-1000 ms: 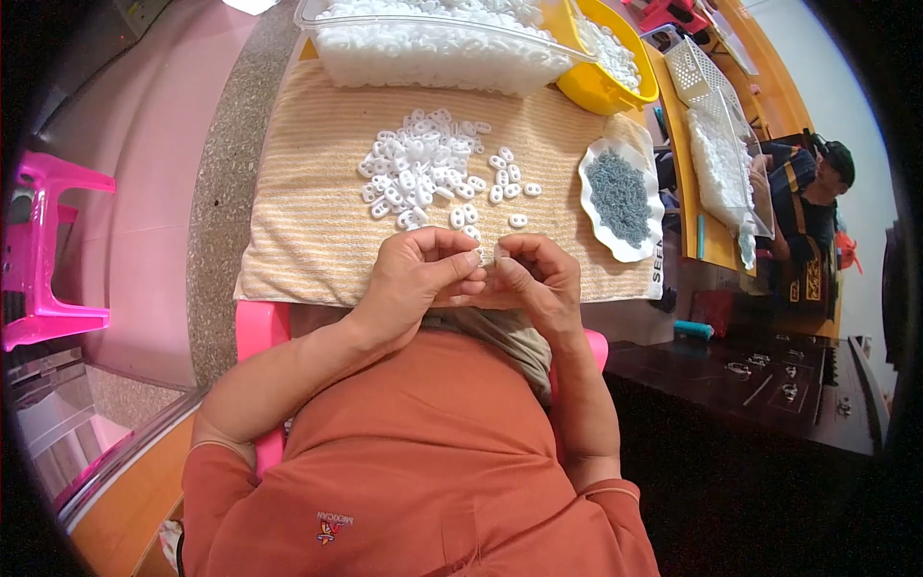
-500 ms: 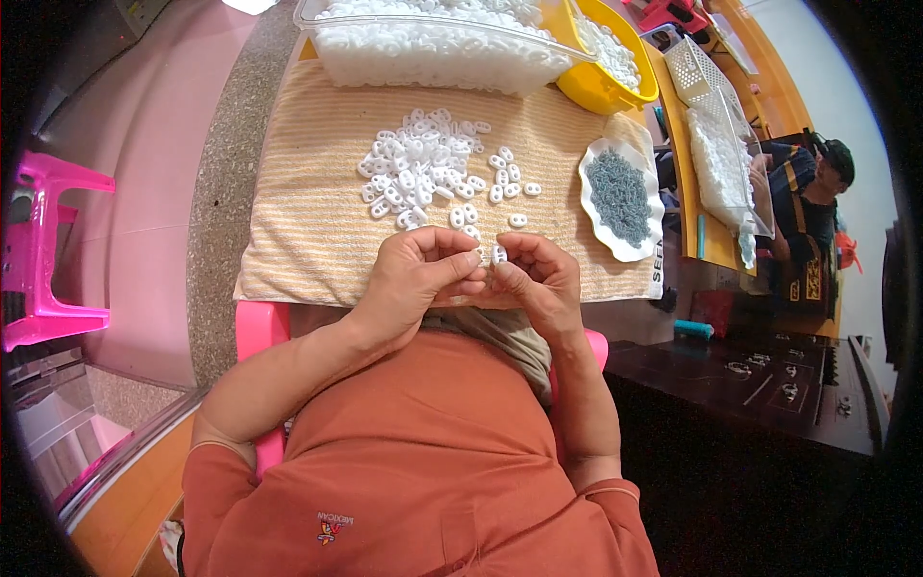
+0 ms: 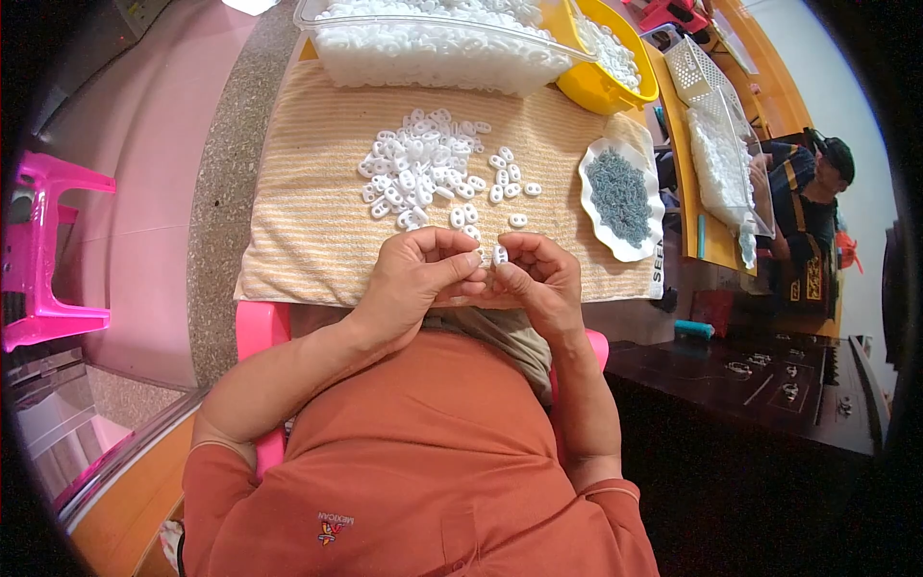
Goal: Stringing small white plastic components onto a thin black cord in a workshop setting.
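My left hand (image 3: 415, 279) and my right hand (image 3: 540, 285) meet at the near edge of a striped orange towel (image 3: 298, 221). Between their fingertips I pinch a small white plastic piece (image 3: 499, 255), with both hands closed on it. Just beyond my fingers lies a loose heap of the same small white pieces (image 3: 423, 168), a few scattered nearer to me. To the right sits a white scalloped dish (image 3: 588, 197) filled with tiny grey metal parts (image 3: 620, 192).
A clear tub (image 3: 433, 53) heaped with white pieces stands at the towel's far edge, a yellow bowl (image 3: 601, 91) beside it. Another person sits at the far right by a white basket (image 3: 697, 67). A pink stool (image 3: 43, 250) stands on the left.
My hands stay together at the towel's near edge; the fingers shift slightly around the small white piece. Nothing else has moved.
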Demonstrator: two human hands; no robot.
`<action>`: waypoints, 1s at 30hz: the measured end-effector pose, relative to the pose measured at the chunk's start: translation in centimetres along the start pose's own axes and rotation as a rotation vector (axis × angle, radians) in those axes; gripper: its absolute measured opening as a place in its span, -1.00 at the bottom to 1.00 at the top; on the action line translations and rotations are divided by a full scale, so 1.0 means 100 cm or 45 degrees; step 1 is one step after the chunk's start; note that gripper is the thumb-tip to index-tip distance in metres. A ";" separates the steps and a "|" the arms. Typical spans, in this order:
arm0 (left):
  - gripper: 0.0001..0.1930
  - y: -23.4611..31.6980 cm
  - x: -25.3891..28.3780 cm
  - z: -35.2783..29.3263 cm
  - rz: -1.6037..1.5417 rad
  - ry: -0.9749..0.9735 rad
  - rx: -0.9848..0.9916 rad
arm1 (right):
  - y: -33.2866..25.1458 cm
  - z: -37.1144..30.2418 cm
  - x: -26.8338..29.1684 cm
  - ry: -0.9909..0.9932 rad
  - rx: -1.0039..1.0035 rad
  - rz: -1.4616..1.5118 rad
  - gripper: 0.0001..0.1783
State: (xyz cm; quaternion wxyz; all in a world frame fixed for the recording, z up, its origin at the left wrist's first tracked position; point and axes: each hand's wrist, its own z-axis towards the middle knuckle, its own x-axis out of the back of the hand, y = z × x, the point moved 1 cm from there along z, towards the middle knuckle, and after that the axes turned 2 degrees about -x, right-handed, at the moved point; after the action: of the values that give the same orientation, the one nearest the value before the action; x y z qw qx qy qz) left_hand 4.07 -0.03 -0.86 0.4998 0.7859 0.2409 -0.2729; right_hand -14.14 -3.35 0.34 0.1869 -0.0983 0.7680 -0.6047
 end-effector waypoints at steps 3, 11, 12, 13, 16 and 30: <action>-0.84 0.000 0.000 0.000 -0.002 -0.002 -0.002 | 0.000 0.000 0.001 -0.012 -0.007 0.002 -0.72; -0.84 -0.001 0.000 0.000 -0.004 -0.010 -0.004 | -0.001 0.000 -0.001 -0.033 -0.020 0.027 -0.72; -0.84 -0.001 0.000 0.000 0.000 -0.009 -0.006 | -0.001 0.000 -0.001 -0.035 -0.021 0.039 -0.73; -0.84 -0.001 0.000 0.000 0.005 -0.007 -0.009 | 0.000 0.000 -0.001 -0.035 -0.021 0.039 -0.73; -0.84 -0.002 -0.001 0.000 0.015 -0.037 -0.021 | 0.001 0.000 -0.001 -0.039 -0.015 0.021 -0.75; -0.85 -0.003 -0.002 0.000 0.004 -0.031 -0.021 | 0.001 -0.001 -0.003 -0.045 -0.030 0.026 -0.75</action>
State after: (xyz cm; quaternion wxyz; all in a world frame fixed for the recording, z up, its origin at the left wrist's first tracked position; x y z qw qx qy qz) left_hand 3.70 0.08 -0.88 0.5095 0.7789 0.2356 -0.2798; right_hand -13.88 -3.16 0.29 0.2054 -0.1032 0.7725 -0.5920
